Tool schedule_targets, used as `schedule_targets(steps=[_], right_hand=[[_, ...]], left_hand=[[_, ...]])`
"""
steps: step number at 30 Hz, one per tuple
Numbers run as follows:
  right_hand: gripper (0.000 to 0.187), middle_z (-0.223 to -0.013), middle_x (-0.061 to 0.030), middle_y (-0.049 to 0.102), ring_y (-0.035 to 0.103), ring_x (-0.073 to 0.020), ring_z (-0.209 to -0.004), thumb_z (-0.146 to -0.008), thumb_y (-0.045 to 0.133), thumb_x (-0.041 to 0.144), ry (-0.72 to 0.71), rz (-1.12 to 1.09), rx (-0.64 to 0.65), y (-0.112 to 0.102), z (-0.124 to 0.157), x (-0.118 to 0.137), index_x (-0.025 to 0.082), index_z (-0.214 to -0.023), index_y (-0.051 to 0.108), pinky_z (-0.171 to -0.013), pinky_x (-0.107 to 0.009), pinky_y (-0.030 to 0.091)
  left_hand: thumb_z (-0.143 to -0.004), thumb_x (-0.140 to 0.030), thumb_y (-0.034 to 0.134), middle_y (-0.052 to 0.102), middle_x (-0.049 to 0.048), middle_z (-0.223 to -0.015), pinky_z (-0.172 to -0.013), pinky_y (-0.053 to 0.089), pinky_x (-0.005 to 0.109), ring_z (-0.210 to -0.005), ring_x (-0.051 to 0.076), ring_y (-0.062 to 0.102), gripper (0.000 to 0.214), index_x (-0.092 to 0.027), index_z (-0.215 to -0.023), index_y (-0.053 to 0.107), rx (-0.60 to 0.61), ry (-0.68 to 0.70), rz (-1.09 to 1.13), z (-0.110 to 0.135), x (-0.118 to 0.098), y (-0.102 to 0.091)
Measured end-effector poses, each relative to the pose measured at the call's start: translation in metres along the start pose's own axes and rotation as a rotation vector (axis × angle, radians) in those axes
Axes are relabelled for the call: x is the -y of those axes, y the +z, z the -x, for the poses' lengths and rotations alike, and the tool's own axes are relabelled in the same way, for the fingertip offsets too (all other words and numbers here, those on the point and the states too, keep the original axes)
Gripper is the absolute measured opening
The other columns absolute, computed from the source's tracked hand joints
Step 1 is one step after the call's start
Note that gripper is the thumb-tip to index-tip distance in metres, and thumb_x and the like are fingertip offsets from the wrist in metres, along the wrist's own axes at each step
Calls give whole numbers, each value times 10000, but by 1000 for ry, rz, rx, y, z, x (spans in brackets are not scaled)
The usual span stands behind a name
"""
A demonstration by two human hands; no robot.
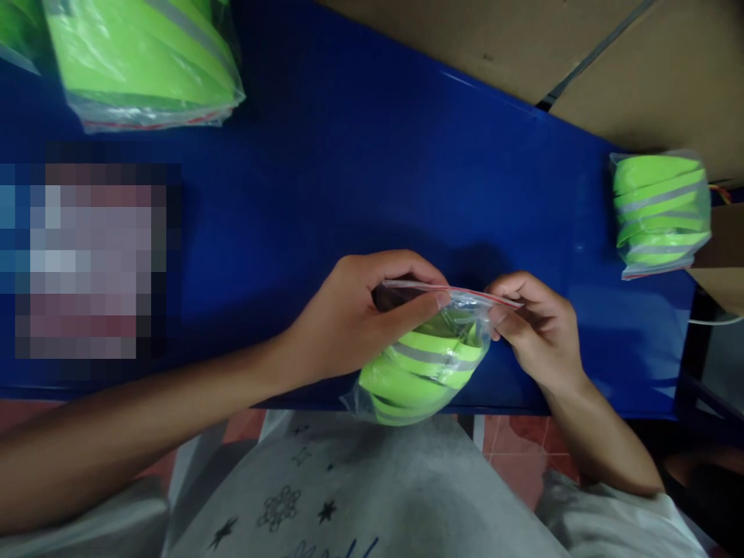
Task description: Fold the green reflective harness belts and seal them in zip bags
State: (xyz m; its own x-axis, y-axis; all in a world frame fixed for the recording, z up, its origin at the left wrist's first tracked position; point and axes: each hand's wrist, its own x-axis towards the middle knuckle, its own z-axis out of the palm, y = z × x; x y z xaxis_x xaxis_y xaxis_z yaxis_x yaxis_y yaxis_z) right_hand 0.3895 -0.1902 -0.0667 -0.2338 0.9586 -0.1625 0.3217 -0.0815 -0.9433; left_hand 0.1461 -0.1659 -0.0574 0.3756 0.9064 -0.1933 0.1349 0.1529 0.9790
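Observation:
Between my hands, at the near edge of the table, is a clear zip bag with a red line along its top. Neon yellow-green bands with grey reflective stripes are folded inside it. My left hand pinches the top edge, thumb on the near side and fingers behind. At the other end of the red zip strip, my right hand grips the corner between thumb and curled fingers. The bag hangs tilted, its lower end above my lap.
A blue table spreads out before me. One filled bag of neon bands lies at the right edge, and a larger filled bag is at the upper left. Cardboard borders the far side. A blurred-out patch covers something at left.

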Motion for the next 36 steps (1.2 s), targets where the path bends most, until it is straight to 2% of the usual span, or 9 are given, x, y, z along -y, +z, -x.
schedule_targets(steps=[10, 14, 21, 28, 33, 36], right_hand=[[98, -761, 40, 622, 566, -54, -652, -930, 693, 166, -112, 102, -13, -1, 0, 4, 210, -871, 629, -581, -152, 448], [80, -792, 35, 646, 595, -64, -686, -932, 690, 167, -122, 111, -13, 0, 1, 4, 215, -899, 636, -628, -162, 487], [83, -760, 53, 649, 596, -52, -647, -923, 706, 164, -125, 123, 40, 1, 1, 5, 221, -919, 646, -582, -143, 467], [112, -742, 62, 627, 553, -39, -614, -906, 717, 140, -148, 178, 20, 3, 5, 4, 217, -897, 636, -568, -140, 445], [99, -832, 45, 675, 613, -55, -696, -920, 700, 150, -155, 159, 72, 4, 4, 7, 225, -963, 652, -621, -153, 482], [85, -805, 43, 670, 607, -60, -665, -919, 700, 149, -140, 162, 72, 6, 5, 7, 220, -928, 655, -590, -161, 473]], left_hand=[[-894, -229, 718, 707, -45, -727, -488, 379, 152, -579, 62, 582, 58, -179, -877, 741, 51, -62, 65, -1, 0, 1], [-901, -239, 716, 715, -42, -751, -492, 383, 160, -587, 63, 588, 60, -185, -893, 741, 47, -44, 42, 0, 0, 0], [-930, -246, 692, 742, -27, -858, -569, 444, 181, -679, 76, 641, 73, -198, -919, 746, 69, 41, -93, 1, -1, 0], [-939, -228, 676, 739, -27, -873, -610, 472, 182, -722, 77, 664, 74, -197, -923, 741, 76, 39, -116, 1, 0, 2], [-952, -241, 659, 750, -20, -897, -663, 498, 199, -755, 93, 679, 90, -205, -930, 739, 86, 74, -166, 2, 0, 4], [-952, -236, 659, 755, -17, -906, -679, 501, 192, -769, 92, 685, 97, -205, -924, 746, 95, 69, -170, 2, 0, 6]])
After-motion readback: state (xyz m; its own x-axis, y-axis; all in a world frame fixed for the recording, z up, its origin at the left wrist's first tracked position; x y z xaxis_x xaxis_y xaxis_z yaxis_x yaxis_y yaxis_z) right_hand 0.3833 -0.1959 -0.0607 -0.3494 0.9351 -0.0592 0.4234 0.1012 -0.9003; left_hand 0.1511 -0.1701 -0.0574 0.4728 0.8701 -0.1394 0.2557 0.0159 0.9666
